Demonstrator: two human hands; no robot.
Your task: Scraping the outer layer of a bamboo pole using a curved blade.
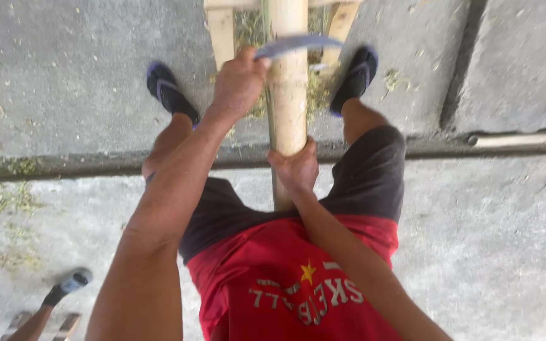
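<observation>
A pale bamboo pole (287, 95) runs away from me between my legs, over a wooden stand (221, 35) at its far end. My left hand (238, 82) is closed on the handle of a curved blade (298, 44), which is motion-blurred and lies across the pole near its far end. My right hand (295, 167) grips the pole's near part, close to my dark shorts. My feet in dark flip-flops (169, 91) stand either side of the pole.
The ground is rough concrete with a groove (64, 165) across it and scattered green shavings (314, 95). A thin pole (526, 139) lies along the groove at right. Another person's foot (64, 287) shows at bottom left.
</observation>
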